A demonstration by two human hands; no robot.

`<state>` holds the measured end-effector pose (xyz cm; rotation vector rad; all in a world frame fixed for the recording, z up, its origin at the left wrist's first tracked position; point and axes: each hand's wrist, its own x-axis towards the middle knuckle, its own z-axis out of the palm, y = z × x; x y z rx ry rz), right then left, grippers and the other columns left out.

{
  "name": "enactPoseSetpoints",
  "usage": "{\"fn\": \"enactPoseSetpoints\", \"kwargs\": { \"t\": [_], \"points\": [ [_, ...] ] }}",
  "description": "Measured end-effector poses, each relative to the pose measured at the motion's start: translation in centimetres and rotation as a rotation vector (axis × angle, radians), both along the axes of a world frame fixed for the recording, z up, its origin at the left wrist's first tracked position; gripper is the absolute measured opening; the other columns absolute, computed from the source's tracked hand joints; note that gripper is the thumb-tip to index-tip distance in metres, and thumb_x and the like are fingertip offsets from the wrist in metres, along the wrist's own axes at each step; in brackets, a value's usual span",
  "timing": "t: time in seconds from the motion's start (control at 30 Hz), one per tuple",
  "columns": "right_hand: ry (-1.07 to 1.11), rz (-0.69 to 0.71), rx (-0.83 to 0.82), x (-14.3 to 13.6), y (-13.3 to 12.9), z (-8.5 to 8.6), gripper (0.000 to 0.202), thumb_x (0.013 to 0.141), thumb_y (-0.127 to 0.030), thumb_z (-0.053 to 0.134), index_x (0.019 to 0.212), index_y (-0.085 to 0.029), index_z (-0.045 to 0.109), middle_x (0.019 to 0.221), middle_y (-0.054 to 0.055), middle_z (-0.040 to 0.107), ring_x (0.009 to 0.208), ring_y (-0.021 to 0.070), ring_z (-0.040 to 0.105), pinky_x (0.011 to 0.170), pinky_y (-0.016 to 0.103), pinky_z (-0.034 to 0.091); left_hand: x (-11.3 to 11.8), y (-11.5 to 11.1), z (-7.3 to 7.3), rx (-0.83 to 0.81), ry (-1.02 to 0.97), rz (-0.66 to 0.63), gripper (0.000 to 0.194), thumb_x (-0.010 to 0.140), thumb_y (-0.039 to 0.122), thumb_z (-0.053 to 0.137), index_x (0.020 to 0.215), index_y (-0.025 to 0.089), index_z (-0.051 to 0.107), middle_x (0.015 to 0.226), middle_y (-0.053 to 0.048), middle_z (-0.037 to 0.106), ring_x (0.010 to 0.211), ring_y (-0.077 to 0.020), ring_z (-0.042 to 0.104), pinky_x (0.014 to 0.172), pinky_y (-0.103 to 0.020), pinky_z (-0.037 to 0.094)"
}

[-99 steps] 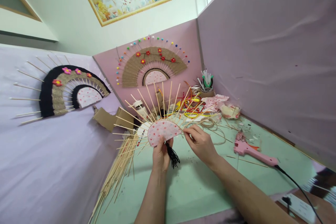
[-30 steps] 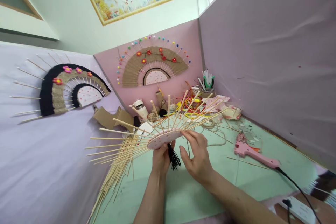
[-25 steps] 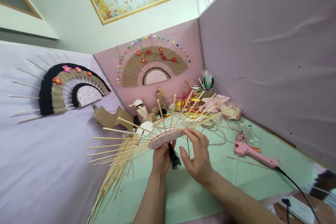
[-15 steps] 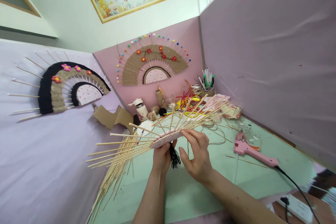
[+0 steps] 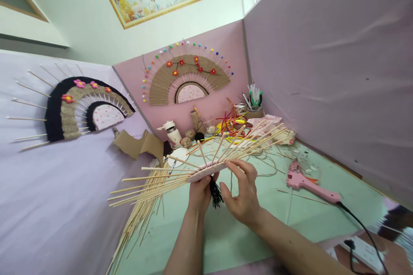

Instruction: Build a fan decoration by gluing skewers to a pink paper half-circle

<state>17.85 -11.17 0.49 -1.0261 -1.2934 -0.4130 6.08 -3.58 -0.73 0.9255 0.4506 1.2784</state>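
The left hand (image 5: 199,195) pinches the stick fan (image 5: 206,173) by its bottom edge, up above the green table (image 5: 226,242). The right hand (image 5: 243,190) is spread, touching the fan's right end. Open room lies between it and the pink glue gun (image 5: 311,187).

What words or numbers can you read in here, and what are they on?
"興", "事", "和": big black characters on the framed picture; two more are cut by the top edge.
Small writing below those characters: too small to read.
Spotted half-round fan: no writing I can make out.
Pink glue gun and power strip: no readable words or numbers.
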Motion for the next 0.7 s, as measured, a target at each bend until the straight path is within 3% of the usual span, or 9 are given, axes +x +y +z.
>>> {"fn": "enactPoseSetpoints", "kwargs": {
  "t": [0.4, 0.57, 0.7],
  "points": [
    [-0.097, 0.016, 0.054, 0.2, 0.0, 0.2, 0.059, 0.082, -0.013, 0.056, 0.138, -0.020, 0.041, 0.120, 0.012, 0.058, 0.115, 0.0269, 0.054, 0.100, 0.051, 0.037, 0.0, -0.1, 0.1, 0.004, 0.019, -0.035, 0.037, 0.059, 0.024, 0.086, 0.093, 0.020, 0.073, 0.105, -0.009, 0.074, 0.108, -0.0268, 0.067, 0.105, -0.045, 0.047],
    [0.053, 0.078, 0.152, 0.2, 0.1, -0.3, 0.063, 0.078, -0.011, 0.059, 0.137, -0.022, 0.040, 0.121, 0.012, 0.050, 0.114, 0.0274, 0.050, 0.095, 0.051, 0.044, -0.1, 0.2, -0.1, -0.061, -0.021, 0.069, 0.038, 0.059, 0.027, 0.087, 0.093, 0.021, 0.070, 0.102, -0.006, 0.074, 0.107, -0.0257, 0.067, 0.101, -0.044, 0.051],
    [0.298, 0.110, 0.191, 0.4, 0.9, -1.1, 0.040, 0.081, -0.012, 0.060, 0.118, -0.024, 0.050, 0.106, 0.007, 0.051, 0.101, 0.0231, 0.053, 0.088, 0.044, 0.047, -0.3, 0.6, 0.0, -0.138, -0.088, 0.143, 0.038, 0.061, 0.032, 0.086, 0.093, 0.022, 0.068, 0.105, -0.004, 0.073, 0.113, -0.0240, 0.064, 0.099, -0.038, 0.054]
  ]
}}
